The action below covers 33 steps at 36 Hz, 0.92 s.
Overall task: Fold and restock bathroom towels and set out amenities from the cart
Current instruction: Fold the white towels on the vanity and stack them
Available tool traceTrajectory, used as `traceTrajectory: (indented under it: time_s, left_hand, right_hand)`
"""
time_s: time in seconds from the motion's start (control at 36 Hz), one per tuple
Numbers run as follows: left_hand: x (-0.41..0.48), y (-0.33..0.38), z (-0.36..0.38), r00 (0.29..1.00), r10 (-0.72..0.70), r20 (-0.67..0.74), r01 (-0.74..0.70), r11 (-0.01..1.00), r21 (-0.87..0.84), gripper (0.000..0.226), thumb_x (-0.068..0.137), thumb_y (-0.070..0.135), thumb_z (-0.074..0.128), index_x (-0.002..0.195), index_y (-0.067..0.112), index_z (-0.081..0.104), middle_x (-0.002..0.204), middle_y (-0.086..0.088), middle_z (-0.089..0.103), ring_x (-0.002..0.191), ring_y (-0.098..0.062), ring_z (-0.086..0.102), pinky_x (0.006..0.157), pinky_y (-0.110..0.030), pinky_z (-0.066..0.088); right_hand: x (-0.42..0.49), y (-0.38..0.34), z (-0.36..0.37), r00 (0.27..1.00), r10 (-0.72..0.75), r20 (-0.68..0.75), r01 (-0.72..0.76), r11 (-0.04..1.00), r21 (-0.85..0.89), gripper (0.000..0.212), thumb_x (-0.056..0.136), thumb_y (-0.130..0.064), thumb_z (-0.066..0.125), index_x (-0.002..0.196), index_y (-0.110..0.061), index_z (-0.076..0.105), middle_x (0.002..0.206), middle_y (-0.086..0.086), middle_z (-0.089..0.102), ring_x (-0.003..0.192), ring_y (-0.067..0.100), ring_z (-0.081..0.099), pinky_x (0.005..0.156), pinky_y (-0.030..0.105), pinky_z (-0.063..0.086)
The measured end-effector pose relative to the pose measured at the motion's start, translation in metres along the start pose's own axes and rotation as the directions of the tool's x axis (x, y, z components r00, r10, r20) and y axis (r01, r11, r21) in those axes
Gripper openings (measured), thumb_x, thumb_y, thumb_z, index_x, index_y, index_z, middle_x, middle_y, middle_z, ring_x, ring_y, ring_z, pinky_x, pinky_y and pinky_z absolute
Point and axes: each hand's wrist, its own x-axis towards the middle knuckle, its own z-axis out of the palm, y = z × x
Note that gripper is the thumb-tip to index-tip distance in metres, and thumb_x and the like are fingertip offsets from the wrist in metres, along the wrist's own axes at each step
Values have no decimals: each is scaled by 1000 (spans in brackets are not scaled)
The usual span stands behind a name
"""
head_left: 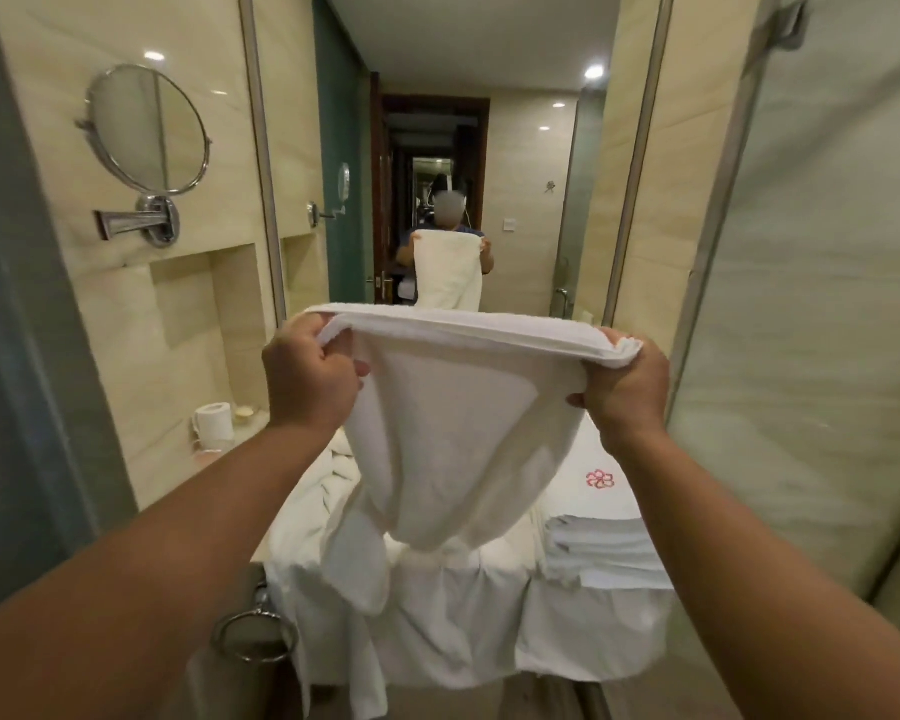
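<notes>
I hold a white towel (453,433) up in front of me, doubled over, its folded top edge stretched level between my hands. My left hand (307,374) grips the top left corner and my right hand (627,387) grips the top right corner. The towel hangs down to a rounded bottom above the counter. Below it, loose white towels (437,615) lie draped over the counter's front. A stack of folded white towels (604,553) sits at the right. Behind it lies a white cloth with a pink flower emblem (599,479).
A wall mirror ahead reflects me with the towel. A round swivel mirror (149,129) is mounted on the left wall above a tiled niche. A toilet paper roll (214,420) stands at the counter's left. A chrome towel ring (254,636) hangs low left. Glass panel (801,304) at right.
</notes>
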Motion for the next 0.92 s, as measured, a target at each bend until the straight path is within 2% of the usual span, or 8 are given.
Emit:
traceTrajectory:
  time_s: [0.14,0.25,0.33,0.47,0.56,0.61,0.72,0.92]
  left_hand:
    - [-27,56,-24,975,105,-197,-102,994,25,23,100,22,55,111,9,71,107,-11,68,95,-25,66,82,-49,62]
    - [-47,89,-40,979,92,-181,-89,996,26,32,97,31,50,112,12,71,106,-10,68,94,-28,66,81,-50,61]
    - [-65,102,-50,992,41,-123,-35,998,53,28,97,25,52,109,10,72,102,-12,69,92,-30,65,81,-48,59]
    - [-90,114,-56,993,-121,3,120,989,88,23,102,18,53,112,14,73,105,-8,70,93,-24,63,71,-25,50]
    - [-102,114,-59,983,-184,4,184,980,74,22,103,17,53,112,15,73,103,-6,70,92,-23,63,64,-16,42]
    - [-105,112,-62,990,-138,6,137,985,106,21,103,18,55,113,13,73,106,-8,70,94,-25,63,69,-20,46]
    - [-109,114,-67,1000,9,25,-13,985,172,20,100,16,59,109,8,75,108,-12,69,96,-25,62,81,-32,52]
    - [-119,125,-70,988,152,-39,-139,961,238,19,96,7,60,107,1,75,109,-16,68,96,-22,59,84,-24,47]
  right_hand:
    - [-31,-49,-48,1000,-22,-2,22,980,197,9,93,-6,69,97,-14,67,97,8,68,85,24,65,50,34,57]
    - [-49,-64,-86,995,-94,-20,96,980,176,31,88,-2,70,75,-20,49,77,5,54,70,20,51,45,30,49]
    - [-61,-61,-111,991,-131,15,128,984,125,37,80,-10,78,65,-22,47,67,-2,49,67,16,41,57,32,37]
    - [-83,-55,-137,988,-105,110,103,994,29,23,77,-32,76,89,-13,75,86,3,74,77,15,65,67,38,54]
    - [-91,-49,-144,980,-96,177,94,995,20,16,85,-26,75,93,-12,75,83,-4,71,72,9,62,66,31,51]
    - [-93,-45,-148,985,-78,157,74,997,26,6,88,-19,75,89,-16,71,81,-4,69,70,9,58,66,30,49]
    - [-96,-39,-157,992,-88,85,87,996,24,17,90,-15,71,80,-26,64,79,-8,65,70,7,57,70,30,49]
    - [-101,-31,-166,978,-204,48,206,977,-48,20,94,-20,68,92,-6,54,80,-2,54,70,9,46,64,30,40]
